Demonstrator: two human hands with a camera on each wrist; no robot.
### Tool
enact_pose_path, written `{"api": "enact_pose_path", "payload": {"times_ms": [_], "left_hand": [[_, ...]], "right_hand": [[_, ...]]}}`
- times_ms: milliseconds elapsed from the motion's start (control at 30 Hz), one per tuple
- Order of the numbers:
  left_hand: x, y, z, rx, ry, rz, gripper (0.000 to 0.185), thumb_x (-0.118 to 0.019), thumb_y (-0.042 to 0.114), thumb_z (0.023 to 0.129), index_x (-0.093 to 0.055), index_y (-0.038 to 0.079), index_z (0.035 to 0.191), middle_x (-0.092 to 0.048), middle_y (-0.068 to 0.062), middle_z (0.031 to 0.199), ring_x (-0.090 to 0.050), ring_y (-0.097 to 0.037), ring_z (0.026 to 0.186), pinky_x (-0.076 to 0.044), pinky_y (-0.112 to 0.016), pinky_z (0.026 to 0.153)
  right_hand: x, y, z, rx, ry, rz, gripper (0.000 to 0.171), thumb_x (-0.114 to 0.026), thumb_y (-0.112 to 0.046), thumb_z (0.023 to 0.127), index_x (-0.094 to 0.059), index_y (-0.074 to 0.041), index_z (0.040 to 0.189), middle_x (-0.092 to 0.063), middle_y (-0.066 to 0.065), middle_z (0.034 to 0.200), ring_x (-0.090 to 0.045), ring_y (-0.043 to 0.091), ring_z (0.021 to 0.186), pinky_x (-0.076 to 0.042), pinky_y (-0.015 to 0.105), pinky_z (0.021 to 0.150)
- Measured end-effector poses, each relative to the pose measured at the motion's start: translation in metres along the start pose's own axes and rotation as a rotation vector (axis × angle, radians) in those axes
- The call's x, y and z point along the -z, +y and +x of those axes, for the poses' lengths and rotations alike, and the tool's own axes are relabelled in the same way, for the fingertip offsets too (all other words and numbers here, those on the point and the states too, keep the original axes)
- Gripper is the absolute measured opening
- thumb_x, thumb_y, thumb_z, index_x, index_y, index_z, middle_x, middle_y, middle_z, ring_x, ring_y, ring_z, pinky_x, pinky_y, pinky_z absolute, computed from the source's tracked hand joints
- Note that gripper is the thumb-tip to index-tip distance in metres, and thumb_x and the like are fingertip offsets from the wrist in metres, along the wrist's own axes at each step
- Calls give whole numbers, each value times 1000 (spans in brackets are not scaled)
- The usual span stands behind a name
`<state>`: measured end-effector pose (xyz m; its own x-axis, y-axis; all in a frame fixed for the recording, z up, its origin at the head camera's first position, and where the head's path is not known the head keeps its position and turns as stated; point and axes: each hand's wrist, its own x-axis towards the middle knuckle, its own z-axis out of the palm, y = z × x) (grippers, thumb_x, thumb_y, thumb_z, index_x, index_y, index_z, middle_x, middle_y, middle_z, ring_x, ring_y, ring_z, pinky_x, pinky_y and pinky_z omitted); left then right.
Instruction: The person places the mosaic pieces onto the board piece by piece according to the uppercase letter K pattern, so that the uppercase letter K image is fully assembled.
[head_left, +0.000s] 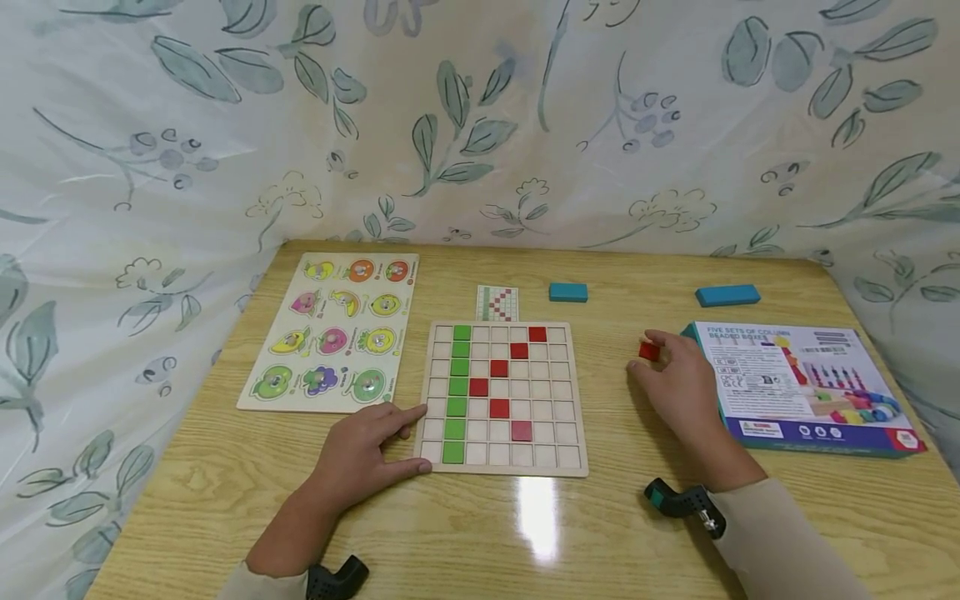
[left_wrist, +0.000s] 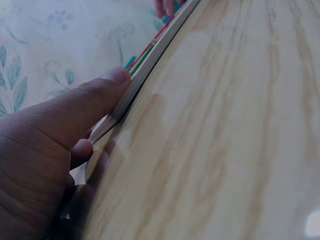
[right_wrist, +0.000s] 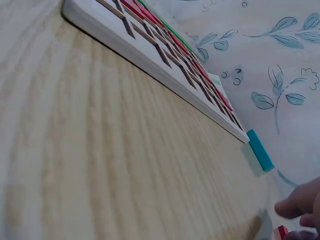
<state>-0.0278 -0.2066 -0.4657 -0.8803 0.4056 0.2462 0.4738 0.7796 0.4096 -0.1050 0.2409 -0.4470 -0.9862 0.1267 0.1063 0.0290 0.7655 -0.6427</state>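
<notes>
A wooden grid board (head_left: 553, 387) lies on the table with a column of green square tiles (head_left: 457, 387) on its left side. Several red tiles (head_left: 499, 367) form a bent diagonal, with a pinkish-red tile (head_left: 521, 431) at its lower end. At the board's left edge rests my left hand (head_left: 365, 454), its thumb and index finger stretched out and touching the rim. Right of the board, my right hand (head_left: 678, 383) pinches a small red square tile (head_left: 649, 351) between thumb and index finger. Only a bit of that tile (right_wrist: 282, 232) shows in the right wrist view.
A small pattern card (head_left: 498, 303) sits just behind the board. Two blue blocks (head_left: 568, 292) (head_left: 727, 296) lie at the back. A fruit picture board (head_left: 330, 333) is at left, a beaded-boxes package (head_left: 810, 383) at right. Patterned cloth (head_left: 480, 125) hangs behind the table.
</notes>
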Motion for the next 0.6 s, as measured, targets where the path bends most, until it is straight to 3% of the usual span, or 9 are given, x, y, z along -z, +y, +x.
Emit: {"api": "enact_pose_path", "payload": {"times_ms": [233,600], "left_hand": [[0,1,0,4,-1,-3,74,-93,57,76,-75,23,139,-54,20,92,-43,0,77,-40,-24,66],[0,2,0,27,-18,9,75,-92,58,77,-74,24,141,-54,20,92,-44,0,78,-41,-25,67]], "right_hand": [[1,0,1,-36,-16,-39,49,-69,-5,97,-59,11,143,-58,35,139,-51,53,132,-46,65,101],[3,1,0,-32,-50,-2,39,-70,-6,98,-69,5,135,-63,31,134,-56,48,128,-48,58,95]]}}
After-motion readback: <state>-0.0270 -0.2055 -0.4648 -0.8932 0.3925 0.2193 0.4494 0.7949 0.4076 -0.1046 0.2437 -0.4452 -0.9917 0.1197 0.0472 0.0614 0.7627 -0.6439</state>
